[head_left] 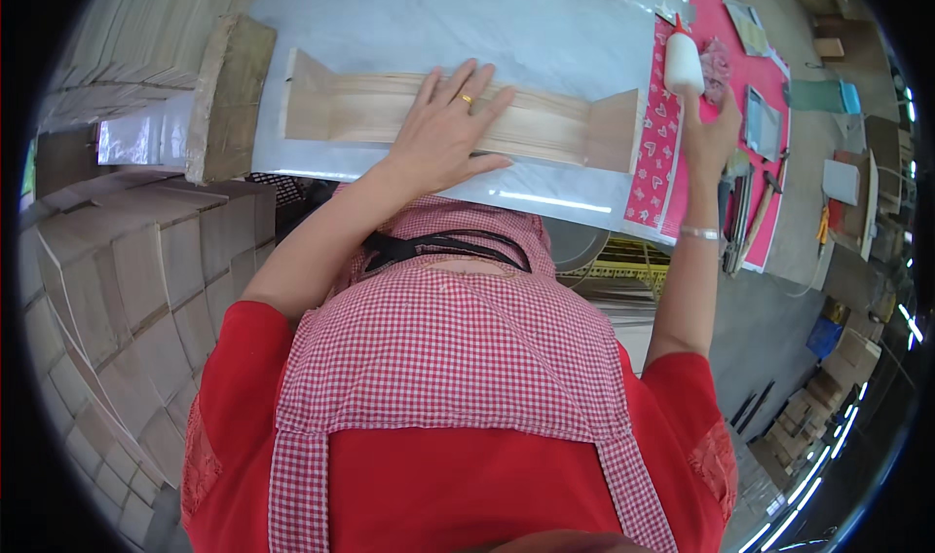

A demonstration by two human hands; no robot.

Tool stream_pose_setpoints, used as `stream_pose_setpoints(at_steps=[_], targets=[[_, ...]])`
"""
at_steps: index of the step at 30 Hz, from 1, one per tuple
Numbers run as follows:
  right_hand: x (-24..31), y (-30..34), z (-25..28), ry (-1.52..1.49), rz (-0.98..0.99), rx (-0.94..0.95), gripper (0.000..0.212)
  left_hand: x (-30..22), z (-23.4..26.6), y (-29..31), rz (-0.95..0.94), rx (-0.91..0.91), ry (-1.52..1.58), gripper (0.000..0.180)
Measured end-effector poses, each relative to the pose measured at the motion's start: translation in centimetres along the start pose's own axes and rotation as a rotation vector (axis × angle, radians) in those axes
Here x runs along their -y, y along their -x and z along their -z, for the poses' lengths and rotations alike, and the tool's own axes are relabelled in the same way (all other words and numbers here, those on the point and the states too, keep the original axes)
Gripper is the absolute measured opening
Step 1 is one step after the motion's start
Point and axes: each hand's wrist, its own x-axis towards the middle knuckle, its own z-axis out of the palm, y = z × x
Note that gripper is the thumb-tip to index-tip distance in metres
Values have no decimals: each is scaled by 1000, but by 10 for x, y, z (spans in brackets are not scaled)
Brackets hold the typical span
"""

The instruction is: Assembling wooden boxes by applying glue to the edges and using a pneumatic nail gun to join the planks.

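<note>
My left hand (451, 124), with a ring on one finger, lies spread over a shallow wooden frame (370, 114) of pale boards with raised ends. The frame rests lengthwise along the near edge of the white-covered table (429, 17). At the right, my right hand (713, 136) is over the pink patterned mat with its fingers apart. One of its fingertips meets the bottom end of a white squeeze bottle (684, 64) with a red nozzle. A crumpled pink cloth (716, 74) lies just beyond the gap between the fingers.
A thick wooden block (230, 100) stands at the table's left edge, beside tall stacks of boards (127, 270). On the pink mat (654, 168) are a small clear tray (763, 124) and several hand tools (745, 207). A green cup-like container (826, 96) lies farther right.
</note>
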Motion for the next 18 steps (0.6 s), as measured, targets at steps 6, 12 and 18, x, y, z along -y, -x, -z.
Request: stream_pose_setpoints(at_steps=[6, 12, 18], targets=[[15, -21, -55, 99, -367, 118, 73, 2, -14, 4, 56, 109, -40, 74], [-3, -16, -24, -314, -549, -214, 57, 4, -14, 7, 49, 134, -62, 72], [91, 5, 59, -1072, -340, -128, 51, 8, -23, 1, 1, 72, 5, 73]])
